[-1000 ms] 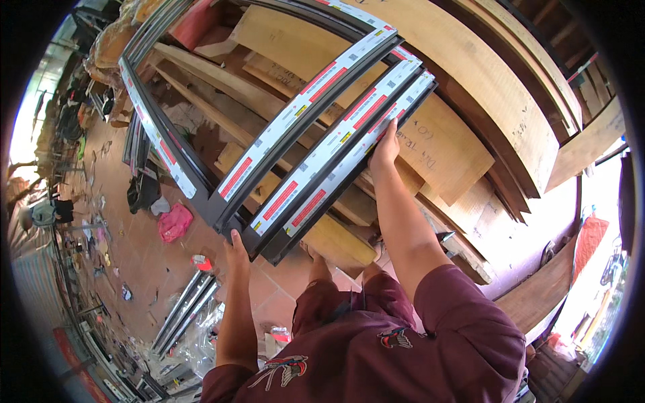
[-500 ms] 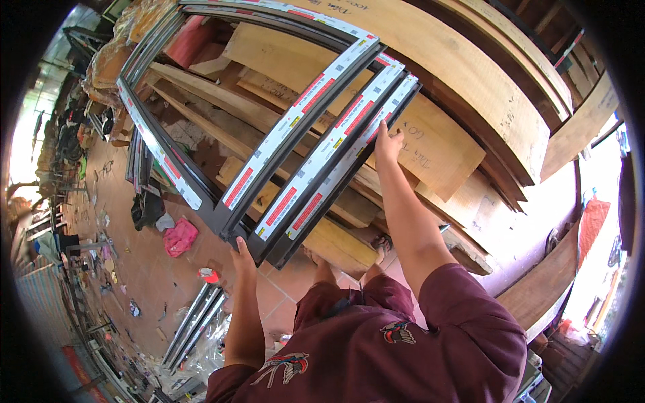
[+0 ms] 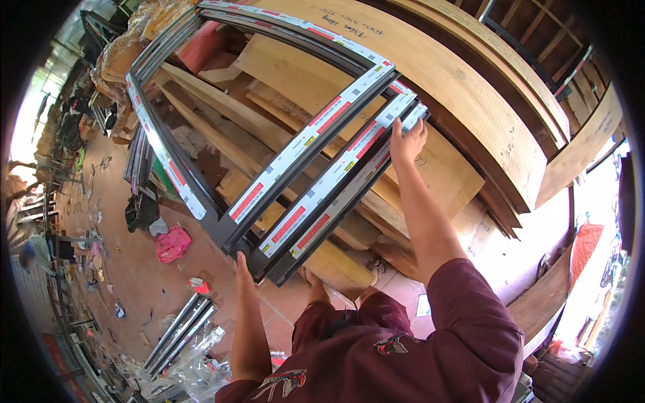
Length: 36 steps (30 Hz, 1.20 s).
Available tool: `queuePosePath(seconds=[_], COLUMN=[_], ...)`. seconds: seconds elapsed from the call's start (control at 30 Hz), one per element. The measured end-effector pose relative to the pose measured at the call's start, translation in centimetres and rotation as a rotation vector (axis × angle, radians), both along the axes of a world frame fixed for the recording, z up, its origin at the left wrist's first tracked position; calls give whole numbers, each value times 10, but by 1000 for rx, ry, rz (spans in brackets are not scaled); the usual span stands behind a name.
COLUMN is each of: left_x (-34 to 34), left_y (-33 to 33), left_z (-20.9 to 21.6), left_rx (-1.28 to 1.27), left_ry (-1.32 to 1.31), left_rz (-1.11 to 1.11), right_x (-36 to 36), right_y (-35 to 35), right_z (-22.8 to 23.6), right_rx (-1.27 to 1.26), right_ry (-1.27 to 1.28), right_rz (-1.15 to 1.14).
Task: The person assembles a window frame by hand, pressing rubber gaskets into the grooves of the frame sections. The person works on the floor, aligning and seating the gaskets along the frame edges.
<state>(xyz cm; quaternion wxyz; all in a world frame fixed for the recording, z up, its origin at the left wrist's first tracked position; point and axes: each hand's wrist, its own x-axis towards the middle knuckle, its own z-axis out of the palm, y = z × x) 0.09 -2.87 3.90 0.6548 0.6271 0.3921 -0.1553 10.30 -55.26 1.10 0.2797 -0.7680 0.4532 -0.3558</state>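
Note:
Dark metal window frames (image 3: pixel 312 141), faced with white and red protective film, lie stacked and offset over wooden planks in front of me. My left hand (image 3: pixel 246 270) is at their near lower corner, thumb up against the edge and the other fingers hidden beneath. My right hand (image 3: pixel 408 142) is wrapped over the right end of the outer bars (image 3: pixel 339 173), its fingers on the filmed face. The frames' openings show the planks below. The far side of the stack reaches toward the upper left.
Curved stacked planks (image 3: pixel 463 74) rise behind the frames. On the tiled floor at left lie a pink bag (image 3: pixel 173 244), a dark bag (image 3: pixel 141 213), metal bars (image 3: pixel 178 334) and clear plastic wrap (image 3: pixel 198 366). A squared yellowish timber (image 3: pixel 339 266) lies by my feet.
My right hand has slid from the outer bar's face up to its right end. In the picture, the frames and my left hand sit slightly lower and farther right.

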Motion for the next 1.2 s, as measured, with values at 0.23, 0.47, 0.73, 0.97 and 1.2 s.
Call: queuePosePath(seconds=[0.23, 0.47, 0.73, 0.97, 1.2], left_x=[-1, -4, -3, -1, 3], left_y=[36, 30, 14, 8, 28], left_z=[-52, -66, -57, -56, -57], left_rx=[-423, -237, -190, -174, -161], left_ry=[-181, -167, -201, -191, -254], left_rz=[11, 106, 81, 93, 117], right_x=[98, 110, 99, 85, 73], right_y=[-125, -182, -185, -174, -177], right_z=[51, 47, 56, 62, 36], right_rx=[85, 263, 189, 133, 239], right_ry=[274, 365, 539, 557, 581], right_rz=[422, 802, 755, 686, 626])
